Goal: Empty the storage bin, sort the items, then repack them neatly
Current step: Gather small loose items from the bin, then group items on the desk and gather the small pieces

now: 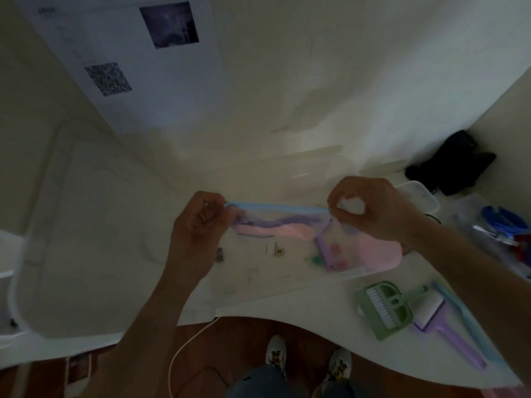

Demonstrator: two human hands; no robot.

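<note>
Both hands hold a clear zip bag [275,216] with a blue seal strip, stretched between them above the clear storage bin [359,272]. My left hand [201,222] pinches the bag's left end; my right hand [370,208] pinches its right end. Purple and pink cloths show through the bag. Inside the bin lie a pink cloth [379,251], a purple item [326,251] and a few small bits. The bin's clear lid [86,225] lies on the white table to the left.
A green dustpan with brush [385,308], a purple-handled roller [448,337] and a blue stick [465,323] lie at the right front. A small clear container [422,196], blue cord [502,222] and a black object [454,165] sit at the far right. The table's curved front edge [287,321] is below.
</note>
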